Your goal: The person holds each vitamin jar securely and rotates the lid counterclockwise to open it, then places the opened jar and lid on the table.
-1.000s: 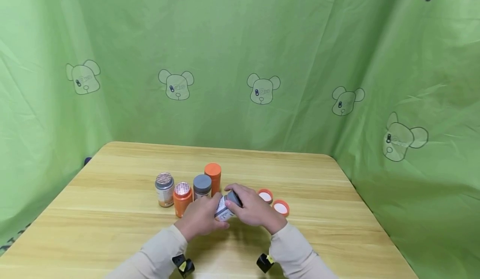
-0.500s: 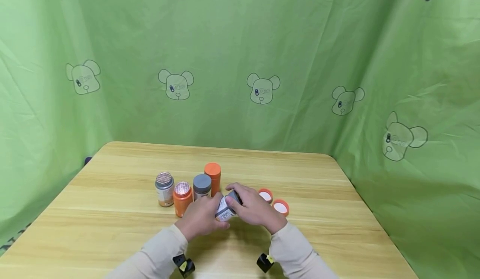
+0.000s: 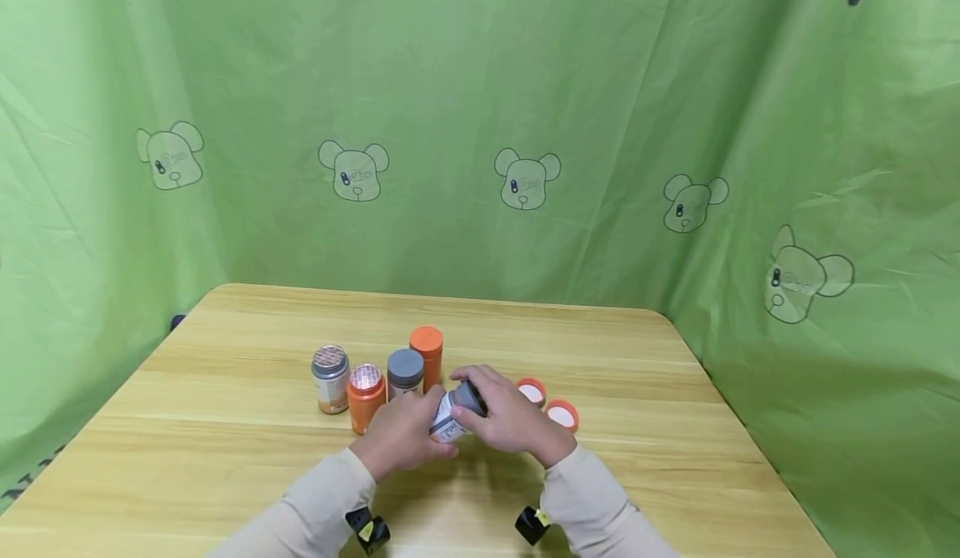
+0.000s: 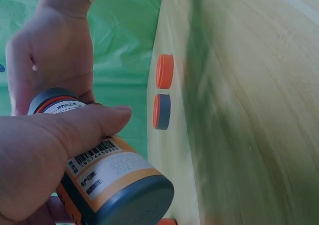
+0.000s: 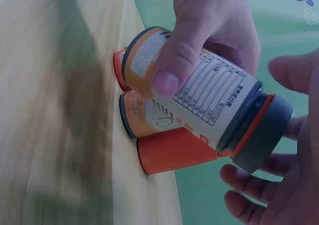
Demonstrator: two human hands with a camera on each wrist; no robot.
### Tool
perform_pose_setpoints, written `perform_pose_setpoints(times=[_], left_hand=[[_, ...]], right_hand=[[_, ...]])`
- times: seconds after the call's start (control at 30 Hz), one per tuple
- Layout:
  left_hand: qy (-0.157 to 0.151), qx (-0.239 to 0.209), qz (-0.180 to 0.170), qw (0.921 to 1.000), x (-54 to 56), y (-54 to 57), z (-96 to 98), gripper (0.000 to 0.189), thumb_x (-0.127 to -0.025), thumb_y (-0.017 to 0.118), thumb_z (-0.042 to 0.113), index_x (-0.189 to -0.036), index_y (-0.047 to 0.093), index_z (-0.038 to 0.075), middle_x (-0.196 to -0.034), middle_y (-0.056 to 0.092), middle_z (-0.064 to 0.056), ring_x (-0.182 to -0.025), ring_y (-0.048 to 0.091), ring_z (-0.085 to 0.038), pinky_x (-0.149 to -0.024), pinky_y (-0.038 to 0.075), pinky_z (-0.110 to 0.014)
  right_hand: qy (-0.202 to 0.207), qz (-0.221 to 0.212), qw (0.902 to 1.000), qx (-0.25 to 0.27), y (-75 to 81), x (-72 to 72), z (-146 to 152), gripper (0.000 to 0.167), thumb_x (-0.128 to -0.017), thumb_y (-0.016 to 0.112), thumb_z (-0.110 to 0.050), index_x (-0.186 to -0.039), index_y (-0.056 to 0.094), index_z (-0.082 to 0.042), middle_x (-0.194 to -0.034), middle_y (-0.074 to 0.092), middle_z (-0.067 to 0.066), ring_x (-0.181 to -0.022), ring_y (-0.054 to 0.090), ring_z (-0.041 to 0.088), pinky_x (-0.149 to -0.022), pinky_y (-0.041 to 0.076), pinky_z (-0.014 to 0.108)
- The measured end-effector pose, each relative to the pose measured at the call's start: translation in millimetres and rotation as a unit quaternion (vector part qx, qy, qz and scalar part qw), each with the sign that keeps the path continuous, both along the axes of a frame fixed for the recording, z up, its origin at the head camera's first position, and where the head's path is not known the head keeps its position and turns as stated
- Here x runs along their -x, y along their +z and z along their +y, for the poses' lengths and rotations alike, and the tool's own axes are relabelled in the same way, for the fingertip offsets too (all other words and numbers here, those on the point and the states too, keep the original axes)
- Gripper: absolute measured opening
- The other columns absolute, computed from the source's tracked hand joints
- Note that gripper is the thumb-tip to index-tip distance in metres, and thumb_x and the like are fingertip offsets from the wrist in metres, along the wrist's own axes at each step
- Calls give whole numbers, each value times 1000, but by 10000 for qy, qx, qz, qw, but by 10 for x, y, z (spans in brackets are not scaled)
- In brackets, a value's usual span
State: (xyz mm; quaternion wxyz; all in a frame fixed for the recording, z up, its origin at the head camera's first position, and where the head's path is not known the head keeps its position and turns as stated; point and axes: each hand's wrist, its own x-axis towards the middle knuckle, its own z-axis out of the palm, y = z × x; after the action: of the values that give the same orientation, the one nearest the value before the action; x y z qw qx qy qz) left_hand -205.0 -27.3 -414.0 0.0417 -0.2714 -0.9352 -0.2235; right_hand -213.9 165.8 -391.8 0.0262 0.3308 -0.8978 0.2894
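Note:
A supplement bottle [image 3: 446, 427] with a white, orange and grey label is held tilted above the table. My left hand [image 3: 401, 431] grips its body, the thumb laid across the label in the left wrist view. My right hand [image 3: 513, 415] curls round the dark grey cap [image 5: 264, 135] at the bottle's upper end. In the right wrist view an orange ring shows between cap and bottle neck, the cap sits slightly askew, and the right thumb [image 5: 294, 73] is apart from it. Fingers lie behind and below the cap.
Left of the hands stand a grey bottle [image 3: 330, 383] and an orange bottle [image 3: 365, 406], both foil-sealed, beside a grey-capped bottle [image 3: 405, 368] and an orange-capped one [image 3: 427, 351]. Two upturned caps [image 3: 562, 416] lie right on the wooden table [image 3: 660, 475]. Green curtains [image 3: 450, 67] surround it.
Both hands stay in nearly the same place round the bottle. The right hand's thumb and the cap have shifted slightly; the standing bottles and loose caps have not moved.

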Motion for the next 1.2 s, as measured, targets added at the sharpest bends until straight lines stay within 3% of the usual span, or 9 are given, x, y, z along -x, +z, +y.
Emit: perform_pose_setpoints(times=[0.13, 0.33, 0.5, 0.73, 0.93, 1.07, 1.2], left_hand=[[-12, -35, 16, 10000, -3, 1, 3, 59, -68, 86, 39, -107, 55, 8, -82, 62, -1, -68, 61, -13, -56, 50, -28], [8, -4, 89, 10000, -11, 5, 5, 60, -68, 86, 40, -107, 55, 8, -81, 62, -1, -68, 61, -13, -55, 49, -29], [8, 8, 13, 10000, -11, 13, 5, 61, -68, 86, 40, -109, 55, 7, -83, 63, -2, -69, 61, -13, -56, 50, -29], [-6, 1, 47, 10000, -12, 14, 4, 59, -67, 87, 40, -106, 56, 8, -81, 63, -1, -66, 60, -12, -54, 48, -27], [-14, 13, 121, 9999, -16, 10, 12, 59, -67, 87, 39, -106, 56, 8, -82, 63, -2, -69, 61, -13, -56, 50, -29], [5, -2, 84, 10000, -20, 14, 19, 59, -67, 87, 39, -106, 56, 8, -82, 63, -2, -69, 61, -13, -56, 49, -29], [-4, -5, 37, 10000, -20, 16, 18, 60, -67, 87, 39, -108, 56, 7, -82, 63, -3, -69, 61, -14, -56, 49, -28]], right_hand=[[-153, 8, 9998, -111, -6, 1, -14, 43, -99, 50, -42, -131, 51, -11, -109, 57, 1, -89, 55, 14, -74, 49, 32], [-261, -168, 9995, -112, -5, 2, -35, 43, -102, 43, -42, -131, 51, -11, -104, 60, 1, -91, 58, 16, -76, 49, 35], [-216, -249, 9994, -111, 11, -7, -32, 41, -102, 45, -39, -132, 50, -12, -104, 59, 1, -89, 57, 15, -74, 49, 32], [-12, -137, 9999, 93, -2, -3, 4, 43, -96, 58, -31, -132, 49, -11, -112, 57, 2, -90, 55, 14, -72, 48, 30], [-296, 29, 9996, -41, -26, 16, -6, 44, -101, 46, -43, -130, 52, -10, -104, 58, 2, -85, 55, 14, -72, 48, 32], [-312, -89, 9994, -82, -22, 20, -7, 43, -102, 43, -43, -127, 54, -10, -94, 60, 1, -84, 57, 15, -71, 48, 34], [-221, -174, 9995, -145, -7, 15, -1, 39, -102, 44, -40, -127, 54, -11, -95, 60, -1, -85, 57, 15, -72, 49, 33]])
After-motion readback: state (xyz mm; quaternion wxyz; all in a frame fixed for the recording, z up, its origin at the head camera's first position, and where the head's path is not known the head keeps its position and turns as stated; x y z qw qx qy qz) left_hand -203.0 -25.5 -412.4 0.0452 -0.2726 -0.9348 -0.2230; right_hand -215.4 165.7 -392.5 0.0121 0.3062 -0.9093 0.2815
